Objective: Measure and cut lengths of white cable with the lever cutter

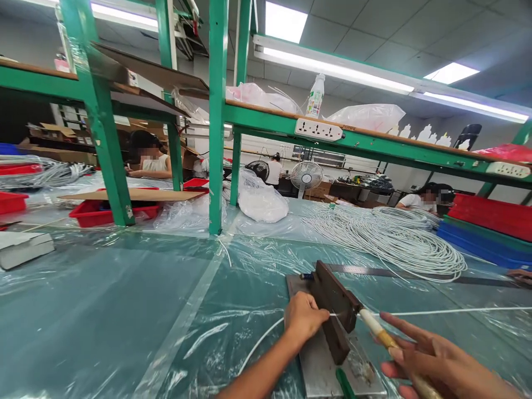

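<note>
The person's left hand [305,317] was curled tight around a thin white cable [260,342], pinching it right against the dark upright blade block [333,307] of a small cutter on its metal base plate [320,363]. The right hand [432,357] gripped the cutter's taped lever handle [380,331], index finger stretched out along it. Beyond lay a big coil of white cable [390,238] on the plastic-covered bench [108,310].
</note>
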The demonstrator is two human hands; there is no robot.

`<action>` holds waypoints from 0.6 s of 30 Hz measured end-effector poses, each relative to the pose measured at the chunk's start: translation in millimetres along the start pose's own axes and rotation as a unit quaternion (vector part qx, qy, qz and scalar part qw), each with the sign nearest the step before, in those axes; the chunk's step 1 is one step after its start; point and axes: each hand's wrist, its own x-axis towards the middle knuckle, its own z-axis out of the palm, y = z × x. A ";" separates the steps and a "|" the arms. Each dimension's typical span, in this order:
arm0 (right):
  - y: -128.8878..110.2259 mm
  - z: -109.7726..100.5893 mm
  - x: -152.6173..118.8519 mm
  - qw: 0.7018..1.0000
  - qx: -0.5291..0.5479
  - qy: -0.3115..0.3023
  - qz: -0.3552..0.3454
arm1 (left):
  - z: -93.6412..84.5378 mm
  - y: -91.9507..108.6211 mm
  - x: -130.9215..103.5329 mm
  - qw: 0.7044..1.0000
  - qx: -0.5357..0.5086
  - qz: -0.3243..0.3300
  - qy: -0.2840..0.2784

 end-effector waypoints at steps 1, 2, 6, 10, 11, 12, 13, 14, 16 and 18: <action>4.5 1.5 0.8 1.000 -0.009 -0.010 0.012 | 0.0 0.3 -0.2 1.000 0.003 0.002 0.000; 8.3 3.1 2.6 0.999 -0.022 -0.031 0.026 | 0.0 0.4 -0.3 1.000 0.007 0.004 0.000; 19.9 9.3 11.5 0.992 -0.076 -0.099 0.025 | 0.6 -0.1 0.4 1.000 0.017 0.007 -0.001; 24.4 15.6 8.3 0.995 -0.076 -0.066 -0.028 | 1.0 0.2 1.5 1.000 0.015 0.004 -0.005; 24.9 16.6 6.5 0.995 -0.064 -0.063 -0.031 | 0.9 0.6 1.5 1.000 0.013 0.003 -0.006; 26.0 17.0 5.3 0.996 -0.052 -0.062 -0.033 | 0.7 1.2 1.4 1.000 0.012 0.003 -0.007; 28.3 16.9 5.1 0.997 -0.042 -0.060 -0.038 | 0.4 1.9 1.1 1.000 0.013 0.004 -0.008; 32.2 16.1 6.2 0.997 -0.037 -0.055 -0.042 | 0.1 2.5 0.8 1.000 0.014 0.006 -0.007; 45.5 12.9 12.3 0.996 -0.047 -0.030 -0.076 | -0.1 2.8 0.0 1.000 0.015 0.013 -0.004; 63.8 8.2 22.6 0.985 -0.099 -0.020 -0.138 | 0.5 1.0 0.0 1.000 0.011 0.012 0.001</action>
